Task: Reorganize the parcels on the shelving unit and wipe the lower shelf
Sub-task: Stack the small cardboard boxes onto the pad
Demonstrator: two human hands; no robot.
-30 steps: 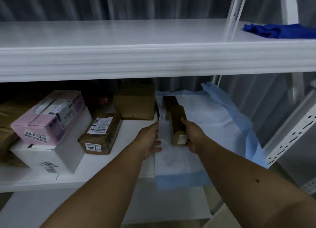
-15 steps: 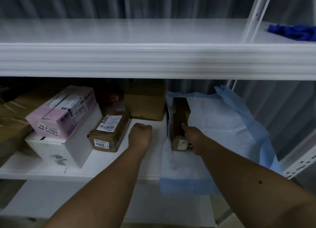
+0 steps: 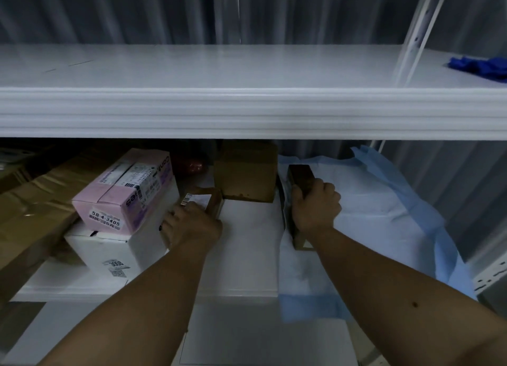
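Parcels | right hand (image 3: 315, 209) fingers clamp upright brown parcel (image 3: 300, 179) | left hand (image 3: 192, 225) fingers grip labelled parcel (image 3: 204, 201)

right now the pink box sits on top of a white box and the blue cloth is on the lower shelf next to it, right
Not quite. The pink box does sit on the white box, but the head view shows the blue cloth lying on the upper shelf, far right, not beside it.

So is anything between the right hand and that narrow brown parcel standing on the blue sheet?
Nothing visible: the right hand is already wrapped over the narrow brown cardboard parcel, which stands on edge on the pale blue sheet.
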